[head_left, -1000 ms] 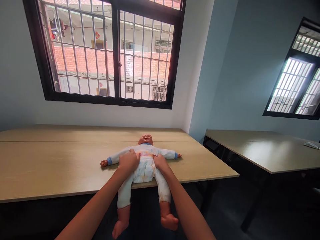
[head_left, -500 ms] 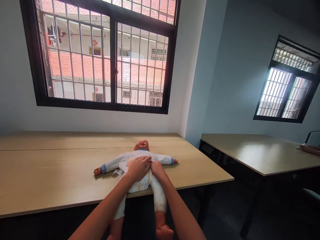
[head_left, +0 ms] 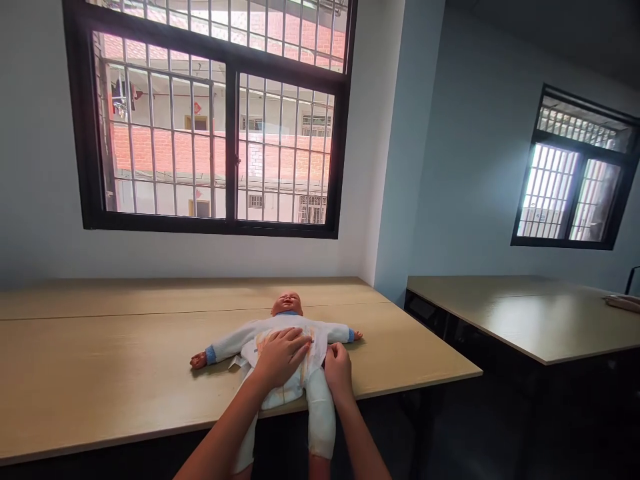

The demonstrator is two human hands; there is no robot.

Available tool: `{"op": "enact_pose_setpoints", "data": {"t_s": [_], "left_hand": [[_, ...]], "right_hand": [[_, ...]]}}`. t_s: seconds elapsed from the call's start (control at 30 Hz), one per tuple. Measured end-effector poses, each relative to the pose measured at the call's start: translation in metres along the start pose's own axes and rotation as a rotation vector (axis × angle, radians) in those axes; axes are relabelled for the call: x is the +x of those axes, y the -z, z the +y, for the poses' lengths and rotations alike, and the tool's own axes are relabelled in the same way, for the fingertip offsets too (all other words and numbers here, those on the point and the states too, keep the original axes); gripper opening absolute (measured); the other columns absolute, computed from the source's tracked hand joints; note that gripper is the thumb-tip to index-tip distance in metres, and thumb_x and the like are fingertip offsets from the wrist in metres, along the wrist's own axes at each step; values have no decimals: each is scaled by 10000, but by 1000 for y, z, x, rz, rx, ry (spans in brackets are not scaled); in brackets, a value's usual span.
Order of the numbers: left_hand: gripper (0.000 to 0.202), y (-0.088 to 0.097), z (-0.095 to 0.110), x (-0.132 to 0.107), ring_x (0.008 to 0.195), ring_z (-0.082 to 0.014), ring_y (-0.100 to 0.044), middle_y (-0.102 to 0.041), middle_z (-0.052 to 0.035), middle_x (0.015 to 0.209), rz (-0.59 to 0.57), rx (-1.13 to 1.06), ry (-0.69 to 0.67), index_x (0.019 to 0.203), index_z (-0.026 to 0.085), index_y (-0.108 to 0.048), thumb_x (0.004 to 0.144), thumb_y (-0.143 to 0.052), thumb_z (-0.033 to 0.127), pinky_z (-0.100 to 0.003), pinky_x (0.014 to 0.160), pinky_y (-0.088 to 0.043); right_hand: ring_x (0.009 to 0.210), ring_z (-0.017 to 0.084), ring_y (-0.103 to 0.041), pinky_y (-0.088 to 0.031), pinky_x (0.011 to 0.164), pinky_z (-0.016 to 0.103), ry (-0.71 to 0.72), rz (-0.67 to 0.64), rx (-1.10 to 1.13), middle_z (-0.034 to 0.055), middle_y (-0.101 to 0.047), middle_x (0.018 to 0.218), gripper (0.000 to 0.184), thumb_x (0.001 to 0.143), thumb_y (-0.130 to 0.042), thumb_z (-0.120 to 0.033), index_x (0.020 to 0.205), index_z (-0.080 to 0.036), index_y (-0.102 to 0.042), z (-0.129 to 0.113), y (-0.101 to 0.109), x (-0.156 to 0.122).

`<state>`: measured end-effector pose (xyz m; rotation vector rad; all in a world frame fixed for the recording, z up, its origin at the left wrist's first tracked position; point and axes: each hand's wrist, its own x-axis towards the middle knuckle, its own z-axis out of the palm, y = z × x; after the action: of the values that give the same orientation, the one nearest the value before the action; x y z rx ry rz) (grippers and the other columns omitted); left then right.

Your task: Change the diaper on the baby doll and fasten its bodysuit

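Observation:
A baby doll [head_left: 235, 338] in a white top with blue cuffs lies on its back, arms spread, its legs hanging past the table's front edge. A white diaper [head_left: 283, 397] with orange marks is wrapped about its hips and belly. My left hand [head_left: 283, 357] rests on the diaper's front, fingers stretched out flat. At the doll's hip on the right side of the view, my right hand [head_left: 339, 371] is closed, thumb and finger pinching the diaper's side edge. Whether a fastening tab is in that pinch is hidden. A white flap [head_left: 237, 362] sticks out at the other hip.
The pale wooden table [head_left: 125, 373] ends in a front edge close to me and a corner on the right. A second table [head_left: 500, 313] stands beyond a dark gap, with a pinkish object [head_left: 623, 303] on it. Behind is a wall with a barred window [head_left: 230, 147].
My right hand has moved from the middle of the diaper outward to the right, drawing its side edge toward the hip. My left hand stays on the front. The view has tilted up slightly.

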<state>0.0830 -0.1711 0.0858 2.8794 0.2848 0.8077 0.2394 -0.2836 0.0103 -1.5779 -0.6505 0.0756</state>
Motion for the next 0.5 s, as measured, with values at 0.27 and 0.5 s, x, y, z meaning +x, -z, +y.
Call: {"op": "enact_pose_setpoints", "data": {"t_s": [0.27,0.5], "left_hand": [[409,1,-1,-2,1404,-286,-552,-638,-28,1498,-17,-8,30,1374,406,-706,1111,-395,445,-525,1171,-404],[391,2,3,0,1436,-296,-529,-632,-15,1514,-46,12,62,1380,405,-705,1092,-441,415,-523,1180,-398]], "right_hand": [[781,297,-676,-536,714,383,58,-130,130,115,-724,848,272,832,-545,-464,846,-220,-666,-18,11,-9],[1033,339,-711,-540,960,434,119,-304,251,117,-781,1047,280,865,-635,-421,988,-219,-784,-30,12,-20]]}}
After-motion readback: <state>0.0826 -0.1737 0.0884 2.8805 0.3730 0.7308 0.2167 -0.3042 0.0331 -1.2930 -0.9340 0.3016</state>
